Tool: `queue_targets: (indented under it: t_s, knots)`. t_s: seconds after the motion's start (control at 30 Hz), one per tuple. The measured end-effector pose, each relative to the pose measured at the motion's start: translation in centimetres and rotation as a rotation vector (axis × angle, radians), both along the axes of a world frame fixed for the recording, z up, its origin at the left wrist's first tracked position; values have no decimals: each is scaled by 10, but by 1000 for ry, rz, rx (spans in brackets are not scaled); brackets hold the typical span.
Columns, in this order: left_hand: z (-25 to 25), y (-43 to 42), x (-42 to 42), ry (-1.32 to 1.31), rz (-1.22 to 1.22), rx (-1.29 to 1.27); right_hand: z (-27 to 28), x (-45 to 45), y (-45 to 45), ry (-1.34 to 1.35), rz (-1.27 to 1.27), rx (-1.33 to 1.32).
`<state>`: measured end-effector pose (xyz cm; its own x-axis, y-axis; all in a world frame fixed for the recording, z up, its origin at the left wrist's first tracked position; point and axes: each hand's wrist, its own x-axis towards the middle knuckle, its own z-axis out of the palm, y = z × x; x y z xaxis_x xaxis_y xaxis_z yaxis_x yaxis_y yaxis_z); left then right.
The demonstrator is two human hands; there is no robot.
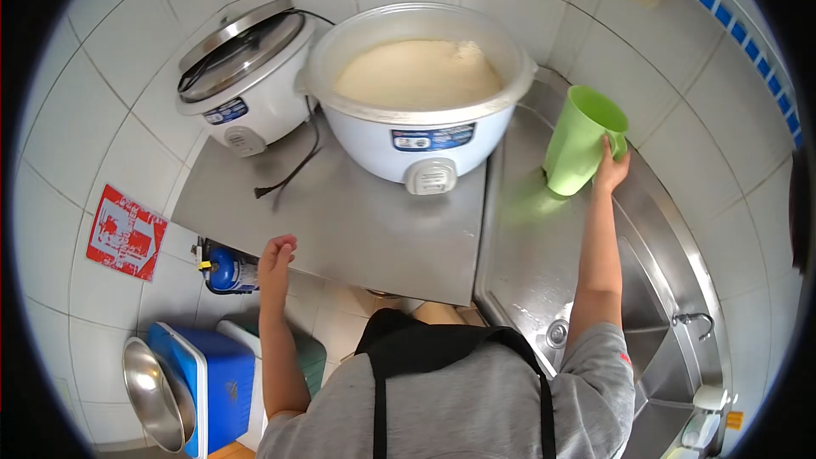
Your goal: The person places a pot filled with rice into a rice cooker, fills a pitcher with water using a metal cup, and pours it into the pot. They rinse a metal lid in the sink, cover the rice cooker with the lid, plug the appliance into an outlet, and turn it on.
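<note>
My right hand (612, 168) is closed around the handle of a light green plastic pitcher (571, 146), which stands slightly tilted over the steel sink counter. The inside of the pitcher is mostly hidden from this angle. Near the front edge of the steel table, my left hand (276, 257) is raised in the air with its fingers curled together and nothing visible in them. Ahead of me sits a big white rice cooker (357, 140), lidless, with a pale, cream-coloured mass (416, 75) inside. Neither hand touches the cooker.
A second rice cooker (272, 123) with its lid tilted stands at the back left, its black plug (276, 189) lying on the steel table (391, 238). Below left are a blue fire extinguisher (225, 270), blue cooler (225, 387) and metal bowls (151, 382). A faucet (699, 321) is at right.
</note>
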<state>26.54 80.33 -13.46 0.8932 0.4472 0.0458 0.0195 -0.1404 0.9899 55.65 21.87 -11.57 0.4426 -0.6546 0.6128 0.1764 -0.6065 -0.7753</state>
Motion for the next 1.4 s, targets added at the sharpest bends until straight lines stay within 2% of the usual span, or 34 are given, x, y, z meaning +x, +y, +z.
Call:
queue_targets:
  t_s: [0.03, 0.1, 0.17, 0.23, 0.27, 0.3, 0.37, 0.43, 0.5, 0.57, 0.67, 0.77, 0.87, 0.97, 1.03, 1.13, 1.2, 1.27, 1.4]
  knots:
    - [-1, 6, -2, 6, 5, -1, -3, -1, 3, 63, 26, 33]
    - [-8, 19, -5, 20, 16, -10, 13, -5, 26, 246, -472, -230]
    - [-12, 40, -8, 35, 25, -20, 52, -7, 45, 181, -495, -369]
    - [-28, 76, -6, 73, -7, -11, 92, 12, 59, -84, -304, -616]
    - [-37, 91, 0, 64, 27, -86, 118, 16, 82, -69, -99, -556]
    - [-43, 106, 6, 113, 40, -28, 138, 24, 110, -62, 88, -488]
    - [-50, 132, 22, 180, 47, 86, 162, 61, 156, 83, 545, -247]
    - [-44, 152, 42, 249, -17, 120, 176, 95, 212, 362, 749, -316]
    - [-38, 164, 49, 309, -73, 150, 165, 136, 251, 484, 737, -753]
    - [-25, 176, 63, 322, -112, 196, 165, 150, 287, 901, 671, -826]
    - [-12, 188, 85, 190, -81, 61, 151, 184, 307, 1200, 574, -843]
    - [16, 198, 103, 72, -50, 97, 140, 212, 319, 1430, 477, -686]
    - [50, 205, 115, -35, -55, 124, 108, 231, 329, 1344, 284, -653]
    - [83, 198, 131, -171, -55, 67, 70, 280, 333, 1335, 459, -677]
    - [93, 190, 142, -281, -111, 43, 59, 283, 355, 1310, 648, -770]
    - [93, 174, 160, -416, -240, 28, 75, 237, 404, 1364, 927, -961]
    - [89, 158, 168, -427, -342, 12, 82, 199, 428, 1414, 1019, -902]
    - [83, 145, 174, -405, -421, 6, 65, 183, 427, 1362, 1171, -859]
    - [72, 134, 176, -365, -508, -29, 96, 106, 433, 1592, 1297, -935]
